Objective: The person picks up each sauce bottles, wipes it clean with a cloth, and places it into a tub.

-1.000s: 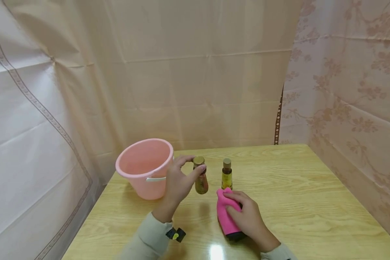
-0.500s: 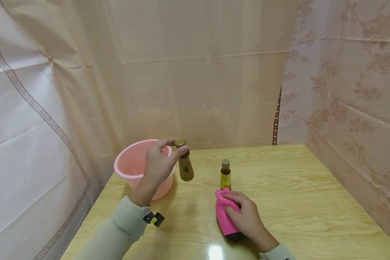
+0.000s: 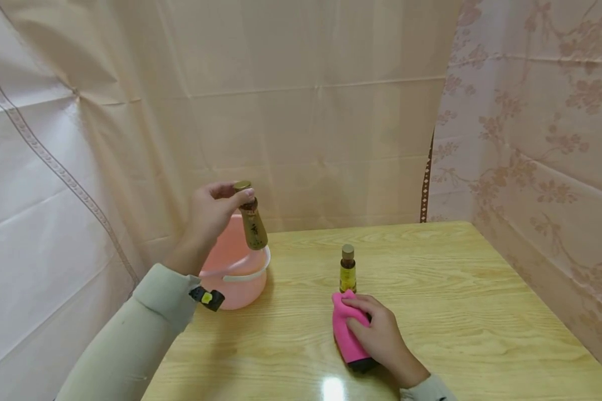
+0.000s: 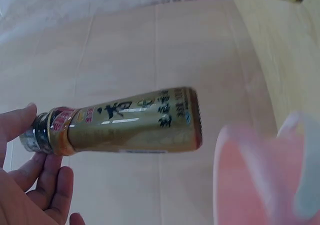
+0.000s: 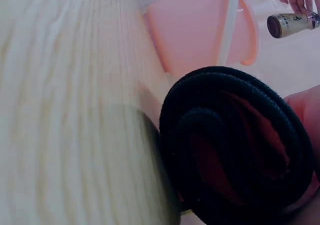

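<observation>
My left hand (image 3: 205, 214) pinches a small glass condiment bottle (image 3: 254, 229) by its gold cap and neck. Thumb and fingers lie on either side of the cap, and the bottle hangs tilted, base down. It is above the table, overlapping the rim of the pink bucket (image 3: 243, 294) in the head view. Dark characters mark the bottle's gold label (image 4: 135, 122) in the left wrist view. My right hand (image 3: 381, 331) grips a rolled pink cloth item (image 3: 347, 334) low on the table. Its black-edged end (image 5: 200, 77) shows coiled layers in the right wrist view.
A second small bottle (image 3: 348, 275), yellow-labelled and capped, stands upright just behind the pink roll. The bucket's white handle (image 3: 246, 277) rests against its near side. Cloth curtains (image 3: 306, 128) hang behind and beside the wooden table (image 3: 431, 278).
My left hand has lifted the bottle up and to the left, from beside the bucket to over its rim. My right hand and the pink roll have stayed in place.
</observation>
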